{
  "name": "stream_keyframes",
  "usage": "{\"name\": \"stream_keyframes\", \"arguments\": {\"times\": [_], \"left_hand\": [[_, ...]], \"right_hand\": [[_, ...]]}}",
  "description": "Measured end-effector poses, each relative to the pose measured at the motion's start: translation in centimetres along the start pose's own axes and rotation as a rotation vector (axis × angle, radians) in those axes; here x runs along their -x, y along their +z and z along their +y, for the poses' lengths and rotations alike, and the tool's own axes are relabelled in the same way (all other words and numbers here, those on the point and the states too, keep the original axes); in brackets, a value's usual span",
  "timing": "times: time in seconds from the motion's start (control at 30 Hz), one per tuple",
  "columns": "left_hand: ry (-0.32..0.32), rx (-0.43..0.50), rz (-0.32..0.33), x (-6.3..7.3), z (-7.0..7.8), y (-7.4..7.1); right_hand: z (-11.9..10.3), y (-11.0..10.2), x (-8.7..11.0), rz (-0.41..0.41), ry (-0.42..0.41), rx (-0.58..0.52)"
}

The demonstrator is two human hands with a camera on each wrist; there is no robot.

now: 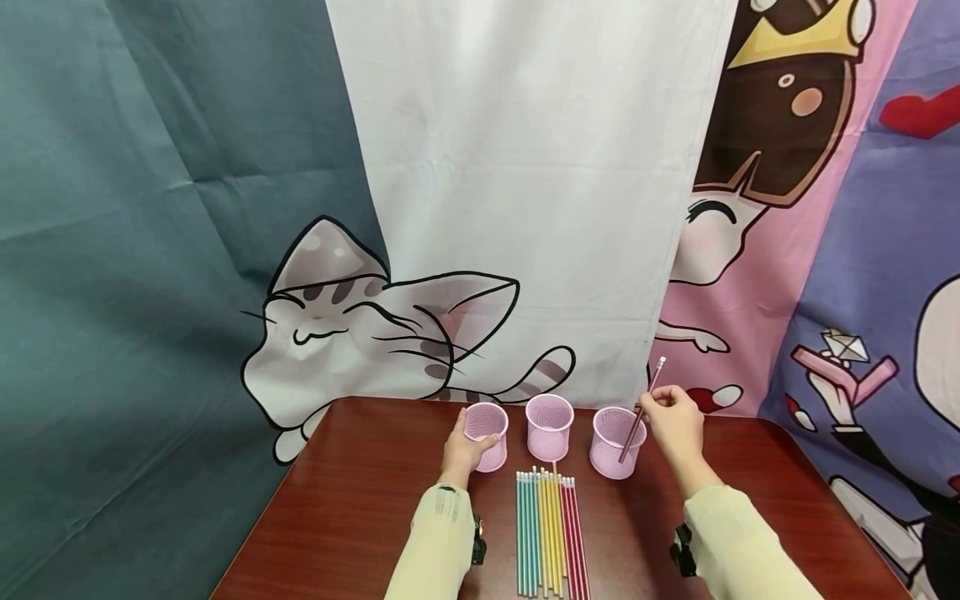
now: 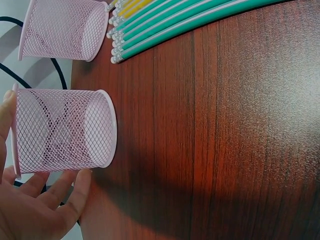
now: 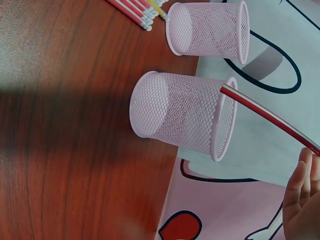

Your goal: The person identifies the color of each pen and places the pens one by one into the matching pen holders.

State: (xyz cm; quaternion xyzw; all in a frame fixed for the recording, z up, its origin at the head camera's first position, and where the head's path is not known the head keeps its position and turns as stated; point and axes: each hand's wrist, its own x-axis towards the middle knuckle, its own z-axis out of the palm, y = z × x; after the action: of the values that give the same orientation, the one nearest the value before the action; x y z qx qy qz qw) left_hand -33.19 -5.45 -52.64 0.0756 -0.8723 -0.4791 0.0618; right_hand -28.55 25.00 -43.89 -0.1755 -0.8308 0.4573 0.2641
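Note:
My left hand [image 1: 459, 454] holds the leftmost pink mesh pencil cup [image 1: 492, 457], thumb at the rim and fingers along its side in the left wrist view. That cup [image 2: 65, 132] stands upright on the table. My right hand [image 1: 677, 427] pinches a red pencil [image 1: 655, 380] near its upper part, with the white eraser end up. The pencil slants over the rightmost pink mesh cup [image 1: 611, 461]. In the right wrist view, the lower end of the pencil [image 3: 270, 116] is right at the cup's rim [image 3: 216, 132].
Between these two stands a middle pink mesh cup [image 1: 550, 429]. In front of the cups, teal pencils [image 1: 528, 533], yellow pencils [image 1: 552, 533] and red pencils [image 1: 575, 542] lie side by side on the brown table [image 1: 337, 508]. A printed cloth [image 1: 525, 183] hangs behind the table.

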Motion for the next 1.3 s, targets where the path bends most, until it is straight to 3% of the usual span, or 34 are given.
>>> {"name": "stream_keyframes", "arguments": {"times": [0.43, 0.93, 1.1, 1.3], "left_hand": [[0.004, -0.01, 0.005, 0.1, 0.2, -0.1], [0.008, 0.014, -0.011, -0.2, -0.1, 0.0], [0.006, 0.017, -0.007, -0.3, -0.3, 0.2], [0.006, -0.01, -0.005, -0.4, -0.3, 0.2]], "right_hand": [[-0.3, -0.3, -0.5, 0.09, -0.016, 0.019], [0.8, 0.1, -0.3, 0.026, 0.002, -0.042], [1.9, 0.4, -0.1, -0.014, 0.015, -0.008], [3.2, 0.7, 0.2, -0.031, 0.021, 0.122]]}}
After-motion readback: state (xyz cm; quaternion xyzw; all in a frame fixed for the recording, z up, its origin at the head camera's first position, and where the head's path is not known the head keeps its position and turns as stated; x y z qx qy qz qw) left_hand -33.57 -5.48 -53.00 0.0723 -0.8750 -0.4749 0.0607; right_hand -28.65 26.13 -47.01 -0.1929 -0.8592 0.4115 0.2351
